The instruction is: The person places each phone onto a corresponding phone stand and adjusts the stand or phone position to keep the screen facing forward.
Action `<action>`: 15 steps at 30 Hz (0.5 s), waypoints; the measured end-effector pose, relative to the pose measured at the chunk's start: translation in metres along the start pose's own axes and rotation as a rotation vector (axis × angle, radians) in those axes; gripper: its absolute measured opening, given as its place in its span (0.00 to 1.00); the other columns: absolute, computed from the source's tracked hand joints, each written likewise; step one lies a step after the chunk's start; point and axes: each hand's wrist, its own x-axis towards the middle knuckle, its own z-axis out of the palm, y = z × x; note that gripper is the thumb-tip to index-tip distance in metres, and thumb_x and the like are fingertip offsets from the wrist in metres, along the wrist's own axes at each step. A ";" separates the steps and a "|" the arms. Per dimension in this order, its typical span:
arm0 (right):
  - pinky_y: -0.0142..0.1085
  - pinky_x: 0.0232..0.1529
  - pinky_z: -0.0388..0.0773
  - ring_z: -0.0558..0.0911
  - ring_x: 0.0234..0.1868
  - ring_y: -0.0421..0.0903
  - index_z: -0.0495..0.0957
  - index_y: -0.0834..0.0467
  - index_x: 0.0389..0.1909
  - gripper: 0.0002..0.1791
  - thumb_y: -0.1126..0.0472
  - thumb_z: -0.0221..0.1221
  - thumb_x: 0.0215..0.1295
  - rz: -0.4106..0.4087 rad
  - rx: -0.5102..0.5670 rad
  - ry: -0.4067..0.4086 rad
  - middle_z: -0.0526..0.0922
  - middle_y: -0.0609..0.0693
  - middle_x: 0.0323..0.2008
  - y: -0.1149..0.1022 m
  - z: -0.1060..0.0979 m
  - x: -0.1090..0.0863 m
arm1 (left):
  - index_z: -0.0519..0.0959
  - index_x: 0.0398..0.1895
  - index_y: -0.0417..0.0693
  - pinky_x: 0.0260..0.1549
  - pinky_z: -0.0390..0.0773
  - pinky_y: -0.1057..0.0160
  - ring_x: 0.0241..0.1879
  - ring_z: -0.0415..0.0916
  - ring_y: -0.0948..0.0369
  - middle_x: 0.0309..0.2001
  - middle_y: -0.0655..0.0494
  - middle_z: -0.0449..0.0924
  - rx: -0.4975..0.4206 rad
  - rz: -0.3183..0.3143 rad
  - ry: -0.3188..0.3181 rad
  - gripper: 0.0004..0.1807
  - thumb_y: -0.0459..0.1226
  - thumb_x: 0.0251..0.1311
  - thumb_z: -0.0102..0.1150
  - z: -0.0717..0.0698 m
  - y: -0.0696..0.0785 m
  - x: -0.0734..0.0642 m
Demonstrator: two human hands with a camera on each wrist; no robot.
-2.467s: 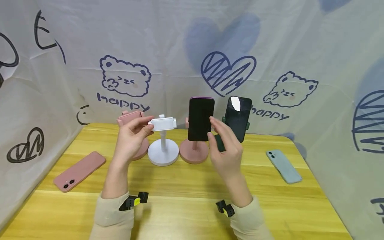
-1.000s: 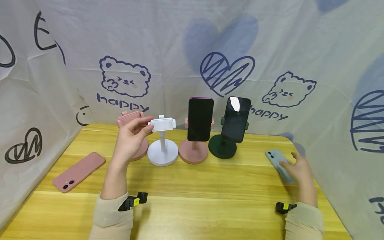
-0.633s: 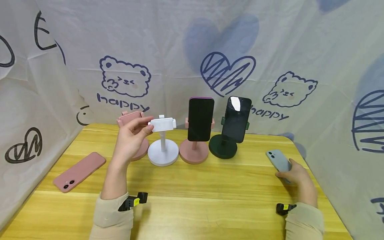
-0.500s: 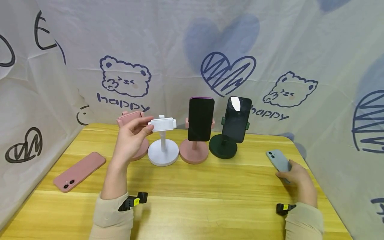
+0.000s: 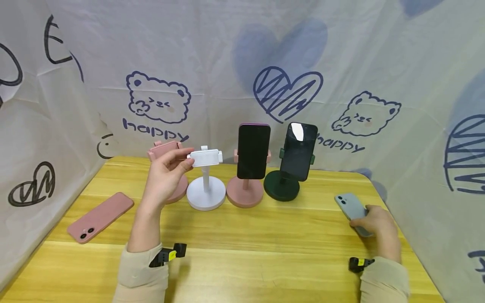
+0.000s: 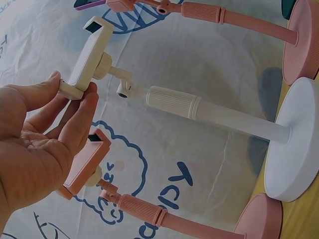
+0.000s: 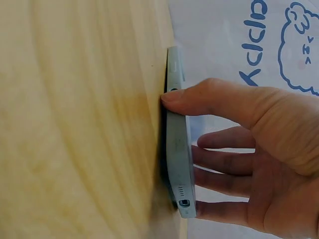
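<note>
My left hand (image 5: pixel 165 176) pinches the left end of the clamp on a white phone stand (image 5: pixel 206 192), thumb in front and fingers behind. In the left wrist view that clamp (image 6: pixel 89 57) is tilted, with nothing in it. At the right side of the table, my right hand (image 5: pixel 379 225) grips a pale blue phone (image 5: pixel 350 206) by its long edges, its camera side up. The right wrist view shows the thumb on the near edge of the phone (image 7: pixel 178 139), the other fingers reaching to its far side, and a dark shadow along its underside.
A pink stand (image 5: pixel 163 148) is partly behind the left hand. Right of the white stand, a second pink stand (image 5: pixel 245 194) and a dark green stand (image 5: pixel 281 186) each carry a black-screened phone. A pink phone (image 5: pixel 100 216) lies at left. A printed cloth (image 5: pixel 212 63) hangs behind the table.
My right hand has gone from the phone on the second pink stand to the pale blue phone and gripped it; that phone has now shifted slightly. My left hand has stayed on the white clamp.
</note>
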 end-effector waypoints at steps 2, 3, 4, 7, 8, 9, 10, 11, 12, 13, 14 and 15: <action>0.64 0.60 0.73 0.72 0.60 0.74 0.54 0.79 0.74 0.60 0.43 0.73 0.57 -0.001 -0.007 0.000 0.64 0.80 0.68 -0.002 -0.001 -0.001 | 0.78 0.63 0.31 0.50 0.83 0.72 0.47 0.81 0.68 0.57 0.37 0.78 0.000 0.002 0.001 0.19 0.30 0.73 0.60 0.000 0.000 0.000; 0.64 0.60 0.73 0.72 0.60 0.74 0.55 0.79 0.74 0.60 0.43 0.73 0.57 -0.002 -0.006 0.001 0.64 0.80 0.68 -0.003 -0.002 -0.001 | 0.78 0.63 0.31 0.50 0.83 0.72 0.47 0.81 0.68 0.57 0.37 0.78 0.001 0.004 0.001 0.19 0.30 0.73 0.60 0.000 0.000 0.000; 0.64 0.60 0.73 0.72 0.60 0.74 0.55 0.78 0.74 0.60 0.42 0.73 0.57 -0.007 -0.006 0.005 0.64 0.80 0.68 -0.005 -0.002 -0.001 | 0.78 0.63 0.31 0.50 0.83 0.72 0.47 0.81 0.68 0.57 0.37 0.78 0.001 0.004 0.001 0.19 0.30 0.73 0.60 0.000 0.000 0.000; 0.65 0.62 0.72 0.73 0.61 0.74 0.57 0.78 0.74 0.58 0.43 0.73 0.57 -0.028 0.007 0.044 0.65 0.79 0.68 -0.010 -0.002 -0.002 | 0.78 0.63 0.31 0.50 0.83 0.72 0.47 0.81 0.67 0.58 0.37 0.78 0.003 0.004 -0.001 0.19 0.30 0.73 0.60 0.000 0.000 0.000; 0.65 0.61 0.73 0.74 0.60 0.73 0.58 0.77 0.74 0.57 0.44 0.73 0.57 -0.038 0.009 0.063 0.66 0.79 0.67 -0.012 -0.002 -0.002 | 0.78 0.63 0.31 0.50 0.83 0.72 0.47 0.81 0.67 0.58 0.37 0.78 0.004 0.004 -0.002 0.19 0.30 0.73 0.60 0.000 0.000 0.000; 0.64 0.59 0.75 0.75 0.58 0.71 0.58 0.77 0.73 0.57 0.44 0.73 0.57 -0.049 0.011 0.085 0.67 0.79 0.67 -0.014 -0.002 -0.003 | 0.78 0.63 0.31 0.50 0.83 0.72 0.47 0.81 0.67 0.57 0.37 0.78 0.005 0.003 -0.002 0.19 0.30 0.73 0.60 0.000 0.000 0.000; 0.63 0.58 0.76 0.76 0.57 0.70 0.59 0.78 0.73 0.56 0.45 0.73 0.57 -0.060 0.013 0.110 0.68 0.79 0.66 -0.017 -0.002 -0.003 | 0.78 0.63 0.31 0.50 0.83 0.72 0.47 0.81 0.67 0.57 0.37 0.78 0.005 0.003 -0.003 0.19 0.30 0.73 0.60 0.000 0.000 0.000; 0.63 0.57 0.77 0.77 0.56 0.70 0.60 0.77 0.73 0.56 0.45 0.73 0.57 -0.074 0.018 0.135 0.69 0.78 0.66 -0.021 -0.002 -0.004 | 0.78 0.63 0.31 0.50 0.83 0.72 0.47 0.81 0.67 0.57 0.37 0.78 0.006 0.003 -0.003 0.19 0.30 0.73 0.60 0.000 0.000 0.000; 0.62 0.55 0.78 0.78 0.55 0.69 0.61 0.77 0.73 0.55 0.46 0.73 0.56 -0.090 0.022 0.159 0.70 0.78 0.65 -0.025 -0.002 -0.005 | 0.78 0.63 0.31 0.50 0.82 0.72 0.47 0.81 0.68 0.57 0.37 0.78 0.007 0.003 -0.003 0.19 0.30 0.73 0.60 0.000 0.000 0.000; 0.62 0.54 0.78 0.78 0.55 0.69 0.61 0.77 0.73 0.55 0.46 0.74 0.56 -0.106 0.022 0.184 0.70 0.78 0.64 -0.029 -0.003 -0.006 | 0.78 0.63 0.30 0.50 0.82 0.72 0.47 0.81 0.68 0.57 0.37 0.78 0.009 0.004 -0.003 0.19 0.30 0.73 0.60 0.000 0.000 0.000; 0.62 0.53 0.78 0.77 0.54 0.69 0.62 0.77 0.73 0.55 0.46 0.74 0.55 -0.122 0.025 0.207 0.71 0.78 0.64 -0.034 -0.004 -0.007 | 0.77 0.63 0.30 0.50 0.82 0.72 0.47 0.81 0.68 0.57 0.37 0.78 0.009 0.005 -0.003 0.19 0.30 0.73 0.60 0.000 0.000 0.000; 0.63 0.53 0.78 0.77 0.55 0.70 0.62 0.76 0.73 0.54 0.47 0.74 0.55 -0.137 0.029 0.230 0.71 0.78 0.64 -0.038 -0.004 -0.008 | 0.77 0.63 0.30 0.50 0.82 0.72 0.47 0.81 0.68 0.57 0.37 0.78 0.010 0.006 -0.003 0.19 0.30 0.73 0.60 0.000 0.000 0.000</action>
